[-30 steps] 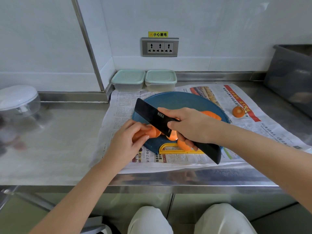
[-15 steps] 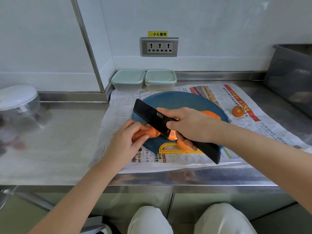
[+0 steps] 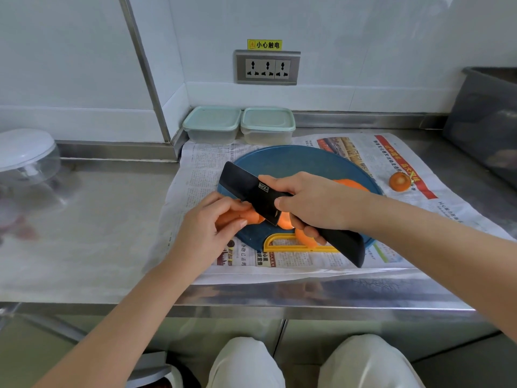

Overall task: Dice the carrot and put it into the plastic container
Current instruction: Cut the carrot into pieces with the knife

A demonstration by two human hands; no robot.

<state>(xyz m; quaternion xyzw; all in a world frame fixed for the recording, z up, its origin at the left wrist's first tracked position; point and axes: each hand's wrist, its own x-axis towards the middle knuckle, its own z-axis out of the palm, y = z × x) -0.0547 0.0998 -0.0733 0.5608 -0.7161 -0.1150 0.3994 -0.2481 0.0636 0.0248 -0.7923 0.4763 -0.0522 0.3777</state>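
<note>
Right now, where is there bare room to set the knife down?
Free: the steel counter between the lidded bowl and the newspaper. Crowded: the blue board, where left hand holds carrot and right hand the knife.

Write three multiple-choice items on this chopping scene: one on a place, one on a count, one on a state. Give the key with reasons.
1. The loose round carrot end lies: A on the newspaper; B on the floor; C in the person's lap.
2. Lidded plastic containers by the back wall: A one; B two; C four.
3. While the left hand holds the carrot, the right hand: A lies flat; B grips the black knife; C hangs empty.

Key: 1 A, it sits on the printed sheet to the right of the blue board. 2 B, two stand side by side. 3 B, its fingers curl round the knife above the carrot.
</note>
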